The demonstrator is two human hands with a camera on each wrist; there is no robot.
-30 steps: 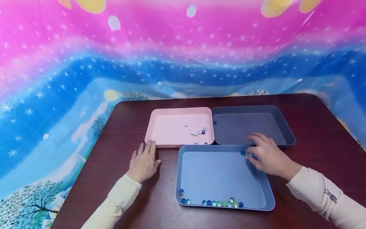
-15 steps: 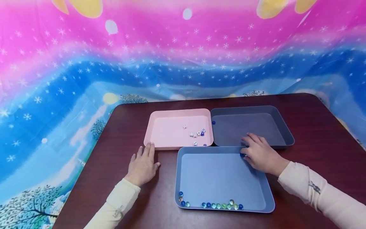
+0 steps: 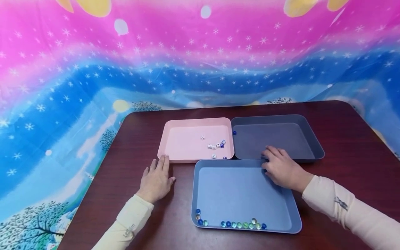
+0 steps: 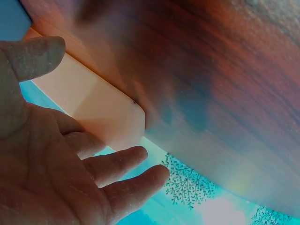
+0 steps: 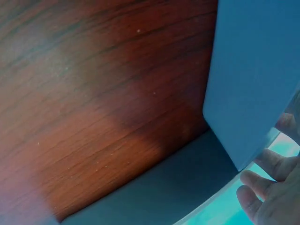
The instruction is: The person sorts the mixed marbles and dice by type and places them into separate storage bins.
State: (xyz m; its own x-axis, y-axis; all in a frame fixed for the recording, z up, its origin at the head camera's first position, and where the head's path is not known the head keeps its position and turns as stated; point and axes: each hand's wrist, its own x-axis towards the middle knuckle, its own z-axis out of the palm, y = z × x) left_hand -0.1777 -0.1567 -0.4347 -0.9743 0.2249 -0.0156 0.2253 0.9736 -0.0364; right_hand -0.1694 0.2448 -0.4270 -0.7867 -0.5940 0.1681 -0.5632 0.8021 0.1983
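Observation:
My left hand [image 3: 155, 184] lies with its fingers extended, fingertips at the near left corner of the pink tray [image 3: 179, 161]. In the left wrist view its palm faces the tray's outer wall. My right hand [image 3: 283, 170] bends its fingers over the far rim of the light blue tray [image 3: 240, 194], thumb on the inner side. The marbles last seen at those fingertips are hidden by the hand, so I cannot tell whether it pinches one. Along the near side of the blue tray lie several glass marbles [image 3: 239, 225], with more marbles [image 3: 200, 222] in its left corner.
Several dice [image 3: 214, 147], white and blue, lie in the pink tray. The dark grey tray [image 3: 265, 139] adjoins it on the right, with one blue marble [image 3: 234, 133] at its left wall. All stand on a dark wooden table [image 3: 347, 146] before a patterned cloth [image 3: 200, 69].
My right hand has shifted slightly left along the blue tray's far rim, its fingers closing over the spot where two marbles showed. My left hand stays in place.

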